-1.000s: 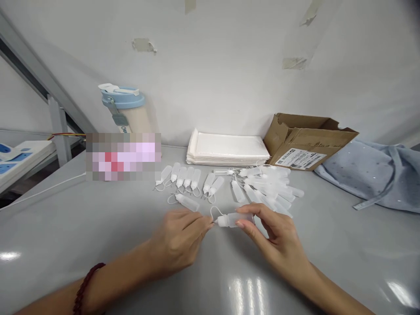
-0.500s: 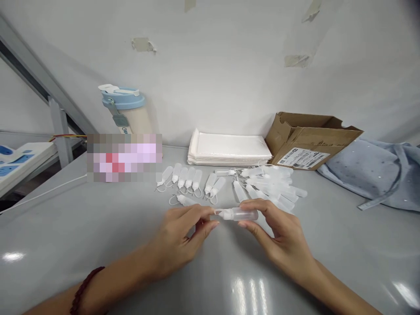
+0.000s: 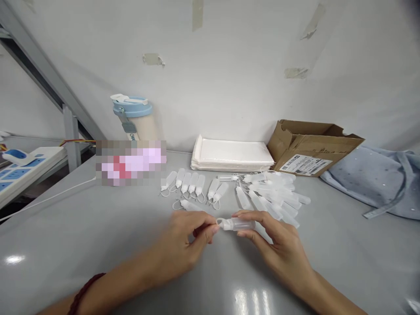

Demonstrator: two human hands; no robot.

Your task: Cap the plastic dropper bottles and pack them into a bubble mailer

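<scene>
My right hand (image 3: 278, 240) holds a small translucent dropper bottle (image 3: 243, 224) on its side, thumb below and fingers above its body. The white nozzle end (image 3: 226, 224) points left. My left hand (image 3: 190, 234) is closed in a pinch at the nozzle's tip, on the thin white cap strap (image 3: 220, 219) that curves from the bottle's neck. Whatever sits between those fingertips is mostly hidden. Just beyond my left hand lies another dropper bottle (image 3: 193, 206), partly covered by the fingers. Behind my right hand lies a pile of similar bottles (image 3: 275, 192).
Several dropper bottles (image 3: 185, 183) lie in a row at the centre left. Behind them is a stack of white padded envelopes (image 3: 232, 153). An open cardboard box (image 3: 315, 148), blue fabric (image 3: 370, 183), a tumbler (image 3: 141, 122), a blurred-out pink item (image 3: 141, 162) and a power strip (image 3: 29, 166) surround the grey table.
The view has tilted up and shifted left slightly. The strap now shows as an open loop between nozzle and left fingertips. My right hand still grips the bottle.
</scene>
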